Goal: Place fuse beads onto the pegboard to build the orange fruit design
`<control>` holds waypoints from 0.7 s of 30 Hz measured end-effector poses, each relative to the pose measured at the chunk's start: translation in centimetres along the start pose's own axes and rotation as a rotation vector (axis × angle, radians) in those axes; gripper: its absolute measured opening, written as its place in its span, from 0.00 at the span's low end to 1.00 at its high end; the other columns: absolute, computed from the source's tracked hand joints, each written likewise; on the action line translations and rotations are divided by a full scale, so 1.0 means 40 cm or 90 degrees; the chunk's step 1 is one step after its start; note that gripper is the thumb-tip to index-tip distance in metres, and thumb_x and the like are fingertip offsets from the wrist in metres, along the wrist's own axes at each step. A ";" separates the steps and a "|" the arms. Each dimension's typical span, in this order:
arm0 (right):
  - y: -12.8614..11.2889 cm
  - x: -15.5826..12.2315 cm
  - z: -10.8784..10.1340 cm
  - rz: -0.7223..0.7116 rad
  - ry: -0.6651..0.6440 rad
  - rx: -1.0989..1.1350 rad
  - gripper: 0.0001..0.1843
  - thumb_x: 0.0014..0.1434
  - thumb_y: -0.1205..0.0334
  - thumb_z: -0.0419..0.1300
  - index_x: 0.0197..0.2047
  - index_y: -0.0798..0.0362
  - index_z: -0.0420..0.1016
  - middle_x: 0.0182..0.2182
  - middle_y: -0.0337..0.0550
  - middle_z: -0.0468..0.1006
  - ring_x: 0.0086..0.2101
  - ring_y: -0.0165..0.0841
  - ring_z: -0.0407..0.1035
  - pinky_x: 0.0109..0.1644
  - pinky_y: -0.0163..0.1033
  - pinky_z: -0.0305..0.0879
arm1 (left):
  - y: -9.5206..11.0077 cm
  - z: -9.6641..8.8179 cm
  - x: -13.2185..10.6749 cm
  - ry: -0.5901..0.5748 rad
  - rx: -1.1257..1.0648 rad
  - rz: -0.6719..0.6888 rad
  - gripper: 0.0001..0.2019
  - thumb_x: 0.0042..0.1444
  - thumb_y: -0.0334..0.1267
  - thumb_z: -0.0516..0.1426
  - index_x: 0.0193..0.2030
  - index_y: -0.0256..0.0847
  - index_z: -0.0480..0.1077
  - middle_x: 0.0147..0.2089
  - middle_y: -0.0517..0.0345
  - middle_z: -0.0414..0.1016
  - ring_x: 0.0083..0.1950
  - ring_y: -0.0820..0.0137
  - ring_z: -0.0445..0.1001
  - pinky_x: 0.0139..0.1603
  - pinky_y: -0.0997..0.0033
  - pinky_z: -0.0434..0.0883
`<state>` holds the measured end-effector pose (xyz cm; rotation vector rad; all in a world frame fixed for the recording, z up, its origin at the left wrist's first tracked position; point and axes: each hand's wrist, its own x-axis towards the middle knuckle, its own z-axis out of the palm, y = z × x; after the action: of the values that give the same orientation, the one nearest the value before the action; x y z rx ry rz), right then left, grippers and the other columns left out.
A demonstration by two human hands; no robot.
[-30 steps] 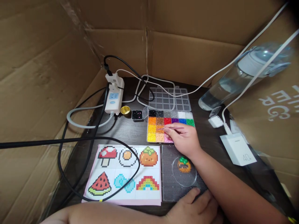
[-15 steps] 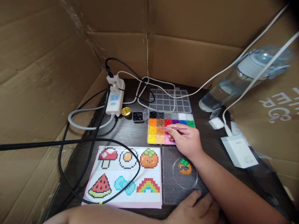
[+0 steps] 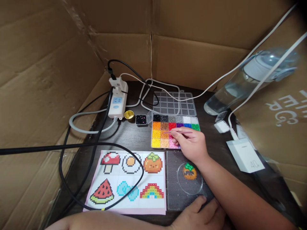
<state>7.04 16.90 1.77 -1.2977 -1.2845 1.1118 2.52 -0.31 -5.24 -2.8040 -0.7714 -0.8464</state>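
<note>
My right hand (image 3: 190,143) pinches thin tweezers (image 3: 178,132), whose tip rests over the orange compartments of a bead tray (image 3: 175,118) sorted by colour. My left hand (image 3: 201,214) lies at the near edge of the clear pegboard (image 3: 176,195), fingers curled loosely with the thumb pressing on the board. A partly built orange persimmon of beads (image 3: 189,172) with a green top sits on the pegboard. To its left lies a pattern sheet (image 3: 128,180) showing a mushroom, an egg, a persimmon, a watermelon, a blue shape and a rainbow.
The tray's clear lid (image 3: 174,103) lies behind it. A power strip (image 3: 117,100), a gold cap (image 3: 129,114) and a small black cup of beads (image 3: 141,119) stand at the back left. Black cable (image 3: 72,146) loops over the sheet. A water bottle (image 3: 244,80) and white charger (image 3: 246,155) sit right. Cardboard walls surround the table.
The tweezers' tip has shifted slightly right within the orange compartments. Both hands otherwise stay where they were; the view has dropped a little.
</note>
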 end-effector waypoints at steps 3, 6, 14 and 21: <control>0.002 0.001 0.000 0.010 0.002 0.012 0.07 0.51 0.60 0.69 0.30 0.55 0.84 0.23 0.43 0.82 0.19 0.29 0.75 0.22 0.31 0.75 | -0.002 -0.001 0.003 0.025 0.024 -0.008 0.15 0.70 0.47 0.50 0.54 0.56 0.76 0.60 0.65 0.74 0.62 0.64 0.69 0.55 0.63 0.67; 0.003 0.001 0.000 0.015 -0.001 0.015 0.07 0.50 0.60 0.70 0.30 0.55 0.84 0.24 0.43 0.83 0.19 0.29 0.75 0.23 0.32 0.76 | -0.003 -0.002 0.006 0.045 0.040 -0.018 0.15 0.70 0.47 0.49 0.52 0.59 0.77 0.59 0.69 0.75 0.61 0.66 0.70 0.54 0.65 0.67; -0.001 0.001 0.004 0.006 -0.004 0.008 0.06 0.50 0.61 0.70 0.30 0.54 0.84 0.22 0.42 0.82 0.19 0.29 0.74 0.22 0.32 0.76 | -0.006 -0.007 0.008 0.016 0.016 -0.013 0.15 0.71 0.45 0.49 0.53 0.56 0.76 0.60 0.66 0.74 0.61 0.64 0.69 0.55 0.64 0.66; -0.003 0.002 0.005 -0.001 -0.004 0.010 0.05 0.50 0.62 0.70 0.30 0.54 0.84 0.23 0.42 0.82 0.19 0.29 0.74 0.23 0.32 0.76 | 0.000 0.000 0.002 0.009 0.010 -0.003 0.16 0.71 0.46 0.49 0.54 0.54 0.76 0.61 0.63 0.73 0.62 0.63 0.69 0.55 0.63 0.66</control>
<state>6.84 16.98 1.85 -1.2823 -1.2796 1.1227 2.58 -0.28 -5.18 -2.7801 -0.7790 -0.8567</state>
